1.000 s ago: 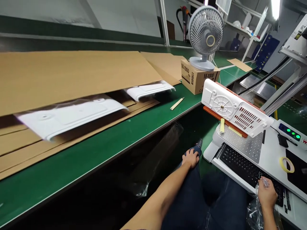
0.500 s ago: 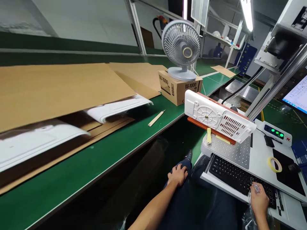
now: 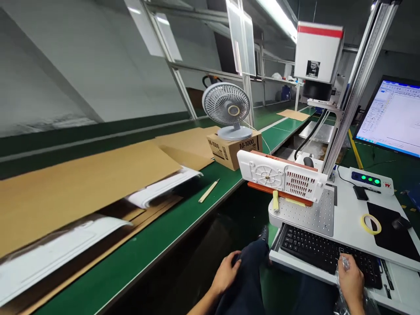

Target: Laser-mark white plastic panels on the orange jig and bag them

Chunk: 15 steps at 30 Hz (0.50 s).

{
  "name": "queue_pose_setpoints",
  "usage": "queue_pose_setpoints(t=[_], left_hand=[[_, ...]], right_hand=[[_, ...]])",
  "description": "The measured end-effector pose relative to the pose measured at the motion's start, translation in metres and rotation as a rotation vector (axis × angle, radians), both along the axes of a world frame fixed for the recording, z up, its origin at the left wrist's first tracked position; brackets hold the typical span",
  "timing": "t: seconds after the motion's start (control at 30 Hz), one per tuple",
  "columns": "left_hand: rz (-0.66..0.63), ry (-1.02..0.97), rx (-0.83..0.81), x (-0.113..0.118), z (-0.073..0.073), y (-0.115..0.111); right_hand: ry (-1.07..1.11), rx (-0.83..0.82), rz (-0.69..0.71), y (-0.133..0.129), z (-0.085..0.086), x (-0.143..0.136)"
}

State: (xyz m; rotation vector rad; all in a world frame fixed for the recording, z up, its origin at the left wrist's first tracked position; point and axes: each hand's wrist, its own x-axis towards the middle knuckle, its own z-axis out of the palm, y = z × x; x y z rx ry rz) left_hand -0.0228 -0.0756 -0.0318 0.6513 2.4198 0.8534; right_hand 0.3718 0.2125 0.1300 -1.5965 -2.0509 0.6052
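My left hand (image 3: 226, 271) is beside my left thigh, its fingers slightly bent and apart, with nothing seen in it. My right hand (image 3: 351, 278) is closed on a crumpled clear plastic bag (image 3: 341, 302), at the front edge of the keyboard drawer. Part of the bag pokes out above the fingers and more hangs below the wrist. Just behind that hand lies a black keyboard (image 3: 315, 247). Farther off, a white vented plastic panel (image 3: 282, 177) stands tilted on an orange support (image 3: 259, 189) above a perforated metal plate (image 3: 323, 214).
A white marking head (image 3: 318, 54) hangs from a column above the panel. On the green bench (image 3: 157, 249) at left are cardboard sheets (image 3: 98, 179), white panels (image 3: 65, 253), a cutter knife (image 3: 209, 191) and a fan (image 3: 227, 105) on a box. Yellow tape (image 3: 363, 224) and a mouse (image 3: 400, 223) lie right.
The view has tilted upward, bringing more of the marking head and the monitor into sight. My left hand has slid off the top of my leg to its left side. My right hand keeps the bag.
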Motion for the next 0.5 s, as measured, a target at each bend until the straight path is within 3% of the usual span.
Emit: queue_pose_setpoints(t=[0.13, 0.2, 0.27, 0.37, 0.5], left_hand=[[0.276, -0.01, 0.169, 0.019, 0.049, -0.022], [0.305, -0.062, 0.287, 0.038, 0.083, -0.017], [0.194, -0.149, 0.392, 0.063, 0.119, -0.004], [-0.123, -0.41, 0.566, 0.103, 0.169, 0.019], [-0.587, -0.683, 0.633, 0.142, 0.211, 0.043]], right_hand=[[0.036, -0.124, 0.067, -0.005, 0.003, 0.005], [0.086, -0.153, 0.121, -0.016, 0.01, -0.001], [0.182, -0.16, 0.198, -0.035, 0.023, -0.014], [0.32, -0.215, 0.368, -0.07, 0.052, -0.045], [0.445, -0.335, 0.55, -0.115, 0.095, -0.09]])
